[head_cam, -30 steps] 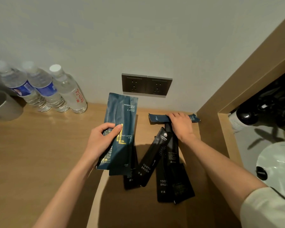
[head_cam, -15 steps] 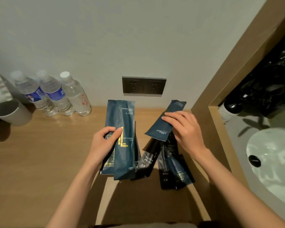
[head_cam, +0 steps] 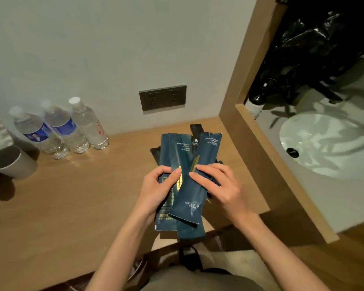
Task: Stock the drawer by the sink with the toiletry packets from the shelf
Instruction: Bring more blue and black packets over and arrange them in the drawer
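View down over a wooden shelf (head_cam: 72, 206). L hand (head_cam: 156, 185) grips a fanned stack of dark-blue toiletry packets (head_cam: 172, 152) above the shelf's right end, thumb curled across the front, fingers hidden behind. R hand (head_cam: 223, 190) holds a narrow dental kit packet (head_cam: 191, 196) tilted across that stack, touching it. Its fingers are half-curled w/ tips on the front; thumb not visible. Behind them, far side, black packets (head_cam: 195, 131) poke out. Far left: three water bottles (head_cam: 67, 131), paper cup (head_cam: 11, 162). Socket plate (head_cam: 162, 98) on far wall. Sink (head_cam: 324, 148) at right, past a wooden partition (head_cam: 253, 143).
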A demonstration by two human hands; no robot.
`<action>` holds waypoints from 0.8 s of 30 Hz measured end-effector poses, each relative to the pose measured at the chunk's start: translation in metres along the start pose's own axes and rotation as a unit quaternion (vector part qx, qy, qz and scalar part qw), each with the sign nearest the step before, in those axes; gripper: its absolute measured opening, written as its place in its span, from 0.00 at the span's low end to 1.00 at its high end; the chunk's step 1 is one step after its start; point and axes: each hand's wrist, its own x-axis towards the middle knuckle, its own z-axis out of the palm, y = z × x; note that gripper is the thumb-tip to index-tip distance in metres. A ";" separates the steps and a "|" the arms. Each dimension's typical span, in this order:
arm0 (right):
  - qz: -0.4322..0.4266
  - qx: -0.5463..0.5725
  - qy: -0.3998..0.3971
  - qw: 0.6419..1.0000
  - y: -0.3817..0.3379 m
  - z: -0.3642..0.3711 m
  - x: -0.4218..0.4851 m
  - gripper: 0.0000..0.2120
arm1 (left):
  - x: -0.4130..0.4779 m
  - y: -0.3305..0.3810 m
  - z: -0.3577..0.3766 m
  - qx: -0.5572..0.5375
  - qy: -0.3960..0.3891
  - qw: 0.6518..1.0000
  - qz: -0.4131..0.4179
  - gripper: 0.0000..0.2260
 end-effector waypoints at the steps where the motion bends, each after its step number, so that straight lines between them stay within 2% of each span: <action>1: 0.011 -0.003 0.004 1.000 -0.008 -0.005 -0.006 0.16 | -0.007 0.000 0.000 -0.003 -0.014 1.000 -0.002 0.07; 3: 0.026 -0.013 0.013 0.999 -0.021 -0.017 -0.018 0.14 | -0.022 0.001 0.003 -0.011 -0.046 0.999 -0.009 0.07; 7: 0.071 -0.041 0.028 0.996 -0.043 -0.048 -0.036 0.14 | -0.045 0.003 0.021 -0.023 -0.112 0.993 -0.015 0.13; 10: 0.123 -0.026 0.053 0.991 -0.053 -0.073 -0.048 0.11 | -0.058 0.002 0.040 -0.020 -0.153 0.988 -0.003 0.14; 13: 0.233 0.021 0.063 0.970 -0.056 -0.102 -0.062 0.18 | -0.069 0.001 0.062 0.015 -0.180 0.983 0.017 0.16; 16: 0.389 0.088 0.088 0.913 -0.057 -0.134 -0.079 0.26 | -0.082 0.000 0.090 0.050 -0.205 0.977 0.024 0.20; 19: 0.510 0.215 0.135 0.822 -0.054 -0.167 -0.098 0.18 | -0.098 -0.006 0.125 0.057 -0.237 0.969 0.033 0.25; 21: 0.548 0.307 0.159 0.761 -0.051 -0.186 -0.116 0.16 | -0.112 -0.012 0.153 0.074 -0.257 0.962 0.061 0.29; 24: 0.570 0.349 0.206 0.714 -0.042 -0.216 -0.153 0.20 | -0.138 -0.023 0.205 0.085 -0.296 0.945 0.112 0.35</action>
